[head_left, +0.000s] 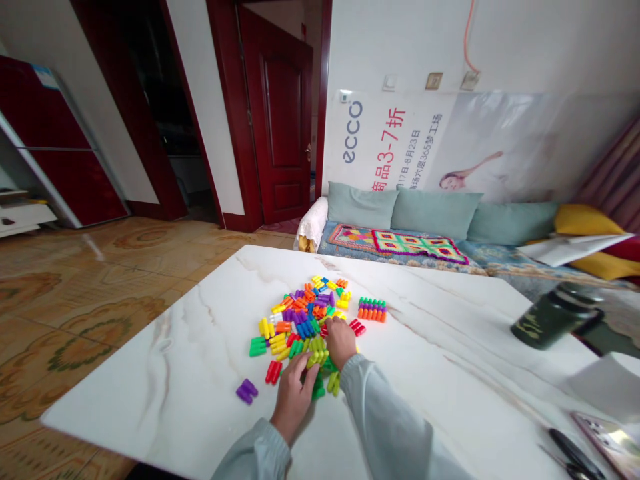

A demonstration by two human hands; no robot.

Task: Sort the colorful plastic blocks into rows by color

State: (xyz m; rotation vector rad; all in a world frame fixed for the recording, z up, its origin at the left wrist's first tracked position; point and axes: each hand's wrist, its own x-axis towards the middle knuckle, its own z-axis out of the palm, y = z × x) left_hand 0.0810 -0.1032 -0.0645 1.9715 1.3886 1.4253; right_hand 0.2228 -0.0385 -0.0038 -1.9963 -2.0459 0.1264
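Left hand, grip pinched on a yellow-green block, right hand beside it — grip hidden, cannot tell — coloured block pile on white bench

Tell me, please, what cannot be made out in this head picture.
Head view, left hand: its curled fingers hide whether it grips anything.
Head view, right hand: it covers part of the block pile.
Head view, dark flask: blurred, so its gold print is unreadable.
Head view, flat object: blurred and cut off by the right edge.
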